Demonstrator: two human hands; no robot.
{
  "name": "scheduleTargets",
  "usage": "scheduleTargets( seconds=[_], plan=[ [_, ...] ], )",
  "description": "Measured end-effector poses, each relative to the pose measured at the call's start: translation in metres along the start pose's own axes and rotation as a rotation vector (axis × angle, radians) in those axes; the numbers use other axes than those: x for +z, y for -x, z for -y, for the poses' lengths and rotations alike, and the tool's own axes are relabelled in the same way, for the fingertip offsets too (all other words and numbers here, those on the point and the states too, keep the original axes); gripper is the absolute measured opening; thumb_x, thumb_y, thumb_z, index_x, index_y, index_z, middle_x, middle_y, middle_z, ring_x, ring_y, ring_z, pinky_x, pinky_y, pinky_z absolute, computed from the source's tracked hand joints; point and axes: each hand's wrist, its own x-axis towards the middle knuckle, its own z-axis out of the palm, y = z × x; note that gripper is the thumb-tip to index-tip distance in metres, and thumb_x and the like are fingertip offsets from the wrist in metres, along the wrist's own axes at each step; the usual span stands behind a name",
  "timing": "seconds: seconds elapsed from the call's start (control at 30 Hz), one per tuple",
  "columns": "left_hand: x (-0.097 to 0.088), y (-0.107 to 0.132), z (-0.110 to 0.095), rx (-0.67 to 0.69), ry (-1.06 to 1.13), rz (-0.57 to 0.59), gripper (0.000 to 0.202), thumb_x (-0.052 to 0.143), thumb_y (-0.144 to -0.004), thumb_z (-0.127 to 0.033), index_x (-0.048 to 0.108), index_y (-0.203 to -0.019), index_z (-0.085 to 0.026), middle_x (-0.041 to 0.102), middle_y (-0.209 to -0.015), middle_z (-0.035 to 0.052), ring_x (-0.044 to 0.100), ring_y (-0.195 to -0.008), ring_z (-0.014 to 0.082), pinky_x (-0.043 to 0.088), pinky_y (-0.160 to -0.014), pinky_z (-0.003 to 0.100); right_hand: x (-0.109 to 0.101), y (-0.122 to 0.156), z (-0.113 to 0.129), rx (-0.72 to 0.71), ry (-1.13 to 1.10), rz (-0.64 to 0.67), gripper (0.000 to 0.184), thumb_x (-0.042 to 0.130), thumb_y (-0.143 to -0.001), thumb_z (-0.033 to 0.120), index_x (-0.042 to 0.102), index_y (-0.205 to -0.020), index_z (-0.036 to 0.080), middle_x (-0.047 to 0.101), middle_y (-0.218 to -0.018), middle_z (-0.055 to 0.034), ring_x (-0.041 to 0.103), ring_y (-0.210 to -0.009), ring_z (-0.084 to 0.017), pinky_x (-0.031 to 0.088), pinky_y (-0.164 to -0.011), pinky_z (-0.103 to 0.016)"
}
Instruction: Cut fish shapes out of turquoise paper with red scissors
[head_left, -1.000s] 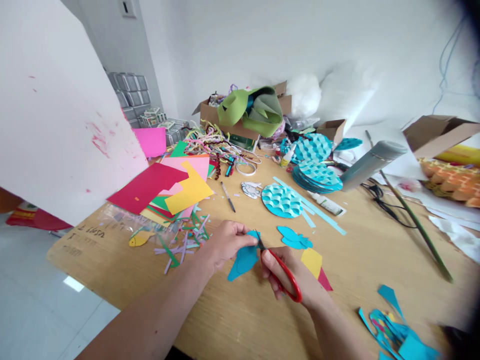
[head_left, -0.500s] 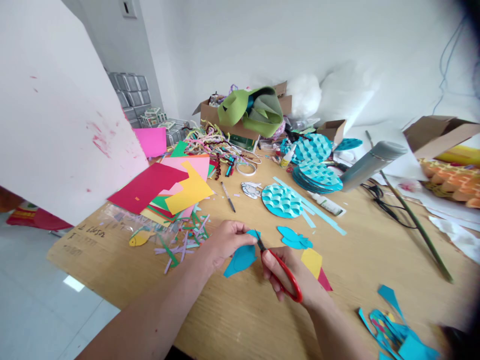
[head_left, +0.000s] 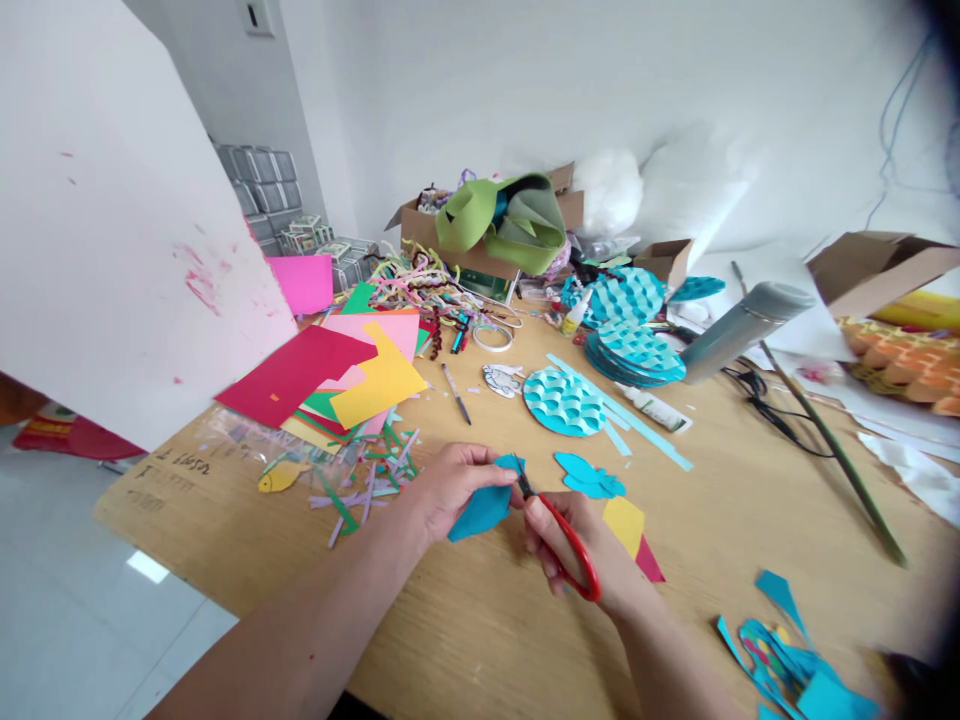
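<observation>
Fingers (head_left: 480, 462) were curled tight above the wooden table (head_left: 487, 630) — left hand (head_left: 450, 490) pinching a blue paper cutout (head_left: 480, 510), right hand (head_left: 600, 575) at its three o'clock gripping red scissors (head_left: 562, 530), blades at the paper's edge; a blue fish shape (head_left: 589, 478) lay at one o'clock.

**A paper-craft workroom**

You're at a wooden table (head_left: 465, 640) covered in craft supplies. Coloured sheets (head_left: 300, 375) fan out toward its left edge, with cut strips (head_left: 367, 480) just in front of them. Folded blue discs (head_left: 562, 400) lie mid-table, a glue tube (head_left: 652, 408) beside them. A box (head_left: 420, 230) stuffed with felt sits at the far edge, and offcuts (head_left: 787, 660) lie at the near right corner. Scissors (head_left: 570, 550) meet blue paper (head_left: 480, 510) near the front edge. A plain white wall (head_left: 525, 80), tiled floor (head_left: 75, 620) and stacked plastic bins (head_left: 262, 185) surround the table.
</observation>
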Motion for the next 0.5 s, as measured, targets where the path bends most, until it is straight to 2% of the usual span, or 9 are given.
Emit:
scheduleTargets(
  seconds=[0.27, 0.5],
  plan=[
    [-0.0040, 0.0007, -0.0012, 0.061, -0.249, -0.062, 0.024, 0.074, -0.060, -0.033, 0.065, -0.068, -0.014, 0.063, -0.057, -0.0003, 0.051, -0.052, 0.0101, 0.034, -0.055, 0.024, -0.0021, 0.0002, -0.0002, -0.045, 0.020, 0.042, 0.066, 0.042, -0.076, 0.081, 0.051, -0.065, 0.017, 0.050, -0.044, 0.0034, 0.047, -0.034, -0.008, 0.034, -0.036, -0.019],
    [-0.0040, 0.0031, -0.0048, 0.079, -0.325, -0.029, 0.026, 0.073, -0.061, -0.037, 0.064, -0.068, -0.013, 0.061, -0.058, 0.0002, 0.049, -0.051, 0.0093, 0.031, -0.053, 0.024, -0.0041, 0.0014, -0.0002, -0.063, 0.034, 0.062, 0.066, 0.039, -0.079, 0.080, 0.053, -0.069, 0.016, 0.053, -0.048, 0.0019, 0.051, -0.036, -0.010, 0.031, -0.038, -0.020]
  ],
)
